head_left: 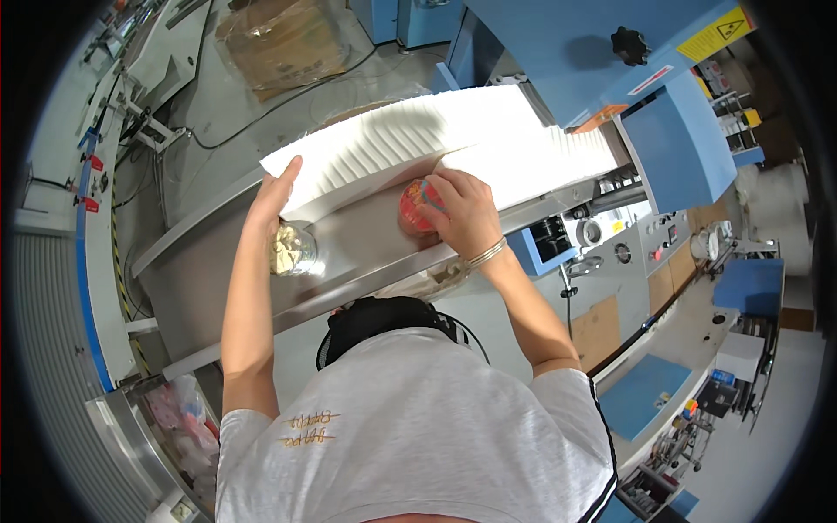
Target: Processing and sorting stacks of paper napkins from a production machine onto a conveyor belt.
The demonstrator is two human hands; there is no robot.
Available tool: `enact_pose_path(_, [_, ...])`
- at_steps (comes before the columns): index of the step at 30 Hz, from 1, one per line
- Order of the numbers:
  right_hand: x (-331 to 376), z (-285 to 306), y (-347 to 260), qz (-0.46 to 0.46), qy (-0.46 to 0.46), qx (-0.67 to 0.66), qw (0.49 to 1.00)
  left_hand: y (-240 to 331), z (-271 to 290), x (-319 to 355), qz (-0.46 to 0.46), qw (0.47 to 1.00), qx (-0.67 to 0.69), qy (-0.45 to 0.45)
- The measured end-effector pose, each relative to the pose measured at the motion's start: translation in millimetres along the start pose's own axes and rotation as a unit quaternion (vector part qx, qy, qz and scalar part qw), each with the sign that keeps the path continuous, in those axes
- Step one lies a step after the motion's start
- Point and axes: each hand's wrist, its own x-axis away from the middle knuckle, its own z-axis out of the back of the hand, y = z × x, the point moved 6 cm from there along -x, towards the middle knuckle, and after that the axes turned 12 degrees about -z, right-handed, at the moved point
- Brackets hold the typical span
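Observation:
A long row of thin white sheets (375,152), packed side by side, lies along a metal trough. At its left end my left hand (272,199) grips the corner, thumb along the edge and the other fingers mostly hidden. My right hand (466,209) is closed on a red round container (417,207) with a multicoloured top, beside the near side of the row; part of the container is under my fingers. Just below my left hand stands a clear jar (294,249) with pale yellow pieces inside.
The steel trough (209,270) runs across in front of me. A blue machine housing (575,52) with a black knob overhangs the row's right end. A plastic-wrapped cardboard box (283,48) lies on the floor beyond. Control panels (654,244) are at the right.

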Motion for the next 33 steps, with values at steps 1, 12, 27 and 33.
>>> enact_pose_path(1, [-2.4, 0.2, 2.3, 0.001, -0.001, -0.004, 1.0, 0.2, -2.1, 0.2, 0.0, 1.0, 0.001, 0.002])
enact_pose_path(12, [-5.4, -19.2, -15.8, 0.021, -0.042, -0.112, 0.993, -6.6, -5.9, -2.7, -0.005, 0.999, 0.035, -0.025])
enact_pose_path(27, [21.6, -25.4, -27.6, 0.032, -0.045, -0.182, 0.982, -2.3, -2.7, -1.7, -0.025, 0.999, 0.014, 0.04])
enact_pose_path(33, [33.7, -19.1, -28.3, 0.005, -0.068, -0.194, 0.979, 2.8, -3.4, 2.0, -0.044, 0.994, 0.087, 0.044])
